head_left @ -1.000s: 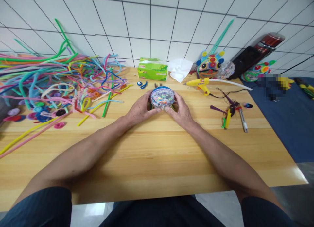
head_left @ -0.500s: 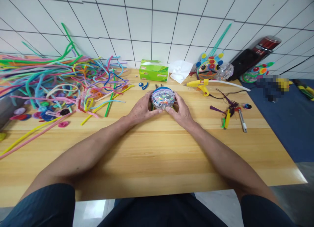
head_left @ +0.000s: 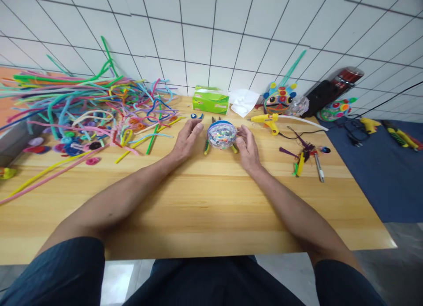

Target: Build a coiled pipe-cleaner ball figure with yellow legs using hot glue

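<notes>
A clear ball filled with multicoloured bits [head_left: 222,136], with a blue band round its top, sits in the middle of the wooden table [head_left: 205,209]. Under it lie pliers with yellow-green handles [head_left: 206,148], partly hidden by the ball. My left hand [head_left: 188,141] is open to the left of the ball, a gap between them. On the other side, my right hand [head_left: 247,148] has its fingers loosely curved and apart, close beside the ball; whether the fingertips touch it I cannot tell. Neither hand holds anything.
Pipe cleaners [head_left: 82,99] pile up at the left. A green tissue pack [head_left: 210,100] stands by the tiled wall. To the right are a yellow glue gun [head_left: 271,121], a decorated animal-face ball [head_left: 278,101], a white-and-grey cutter [head_left: 319,168] and a dark red flask [head_left: 346,79].
Both hands have come off the ball. My left hand moved away to the left and opened; the right loosened beside it. The ball stays on the table, and the camera view has shifted slightly.
</notes>
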Action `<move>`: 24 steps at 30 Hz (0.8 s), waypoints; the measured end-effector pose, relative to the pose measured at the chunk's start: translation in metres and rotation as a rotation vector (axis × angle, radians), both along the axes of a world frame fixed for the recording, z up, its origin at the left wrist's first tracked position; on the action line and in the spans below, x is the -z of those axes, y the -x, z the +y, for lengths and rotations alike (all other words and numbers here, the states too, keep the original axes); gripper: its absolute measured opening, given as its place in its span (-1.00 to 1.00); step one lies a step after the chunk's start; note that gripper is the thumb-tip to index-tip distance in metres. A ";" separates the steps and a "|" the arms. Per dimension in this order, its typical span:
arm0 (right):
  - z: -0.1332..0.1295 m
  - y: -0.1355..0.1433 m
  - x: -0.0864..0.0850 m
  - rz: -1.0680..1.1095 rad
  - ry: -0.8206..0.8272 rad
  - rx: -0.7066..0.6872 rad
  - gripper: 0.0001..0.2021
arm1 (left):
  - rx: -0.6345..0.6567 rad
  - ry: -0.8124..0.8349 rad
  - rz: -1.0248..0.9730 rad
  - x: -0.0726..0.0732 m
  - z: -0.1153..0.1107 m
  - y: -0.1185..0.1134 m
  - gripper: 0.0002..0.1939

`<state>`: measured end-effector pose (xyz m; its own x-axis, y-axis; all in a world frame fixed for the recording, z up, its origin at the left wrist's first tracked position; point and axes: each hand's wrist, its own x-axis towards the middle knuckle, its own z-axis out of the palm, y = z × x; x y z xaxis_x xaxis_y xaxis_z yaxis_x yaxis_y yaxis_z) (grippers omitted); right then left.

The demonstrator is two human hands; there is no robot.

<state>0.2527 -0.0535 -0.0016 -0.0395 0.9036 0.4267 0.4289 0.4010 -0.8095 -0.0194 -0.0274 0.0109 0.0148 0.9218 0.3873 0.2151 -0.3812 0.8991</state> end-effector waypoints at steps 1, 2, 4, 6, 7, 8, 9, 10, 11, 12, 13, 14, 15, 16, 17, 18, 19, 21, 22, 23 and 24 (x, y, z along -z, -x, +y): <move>0.001 0.000 0.002 0.008 -0.005 0.015 -0.15 | -0.052 -0.001 -0.016 -0.001 0.001 0.000 -0.41; 0.002 -0.001 0.003 0.015 -0.008 0.027 -0.17 | -0.093 -0.002 -0.028 -0.002 0.002 -0.001 -0.44; 0.004 0.000 0.007 0.023 -0.014 0.051 -0.21 | -0.139 -0.005 -0.037 -0.005 0.003 -0.002 -0.46; 0.006 0.001 0.010 0.026 -0.023 0.090 -0.27 | -0.160 -0.016 -0.029 -0.009 0.004 -0.002 -0.45; 0.007 0.001 0.011 0.022 -0.033 0.113 -0.30 | -0.167 -0.028 -0.022 -0.012 0.004 -0.002 -0.45; 0.008 0.001 0.010 0.013 -0.047 0.131 -0.33 | -0.170 -0.044 -0.015 -0.016 0.003 -0.002 -0.44; 0.007 0.001 0.008 -0.003 -0.066 0.143 -0.36 | -0.168 -0.065 -0.008 -0.022 0.002 -0.002 -0.44; 0.005 0.001 0.005 -0.023 -0.092 0.151 -0.38 | -0.161 -0.091 0.000 -0.029 -0.001 -0.002 -0.45; 0.002 -0.001 0.001 -0.045 -0.126 0.156 -0.40 | -0.144 -0.121 0.009 -0.037 -0.007 -0.003 -0.46; -0.003 -0.002 -0.004 -0.066 -0.169 0.156 -0.42 | -0.117 -0.153 0.021 -0.045 -0.015 -0.004 -0.48; -0.009 -0.003 -0.010 -0.086 -0.221 0.155 -0.43 | -0.073 -0.188 0.037 -0.054 -0.026 -0.006 -0.51; -0.016 -0.004 -0.016 -0.104 -0.277 0.146 -0.45 | -0.007 -0.223 0.060 -0.062 -0.040 -0.010 -0.54; -0.025 -0.003 -0.021 -0.124 -0.333 0.124 -0.46 | 0.080 -0.255 0.090 -0.070 -0.057 -0.016 -0.57; -0.033 -0.001 -0.026 -0.150 -0.374 0.093 -0.48 | 0.187 -0.282 0.126 -0.077 -0.076 -0.024 -0.61; -0.041 0.004 -0.029 -0.180 -0.395 0.051 -0.52 | 0.299 -0.309 0.158 -0.082 -0.095 -0.035 -0.65; -0.048 0.011 -0.030 -0.213 -0.409 -0.007 -0.57 | 0.410 -0.339 0.185 -0.086 -0.115 -0.050 -0.68; -0.055 0.020 -0.031 -0.241 -0.427 -0.072 -0.61 | 0.528 -0.378 0.212 -0.088 -0.133 -0.067 -0.71; -0.064 0.043 -0.027 -0.267 -0.444 -0.184 -0.67 | 0.717 -0.434 0.330 -0.086 -0.162 -0.109 -0.64; -0.068 0.056 -0.025 -0.287 -0.441 -0.241 -0.69 | 0.776 -0.451 0.384 -0.083 -0.173 -0.131 -0.52; -0.071 0.068 -0.022 -0.327 -0.427 -0.309 -0.70 | 0.809 -0.428 0.445 -0.080 -0.182 -0.153 -0.41; -0.073 0.079 -0.019 -0.358 -0.413 -0.367 -0.71 | 0.843 -0.388 0.496 -0.078 -0.189 -0.173 -0.35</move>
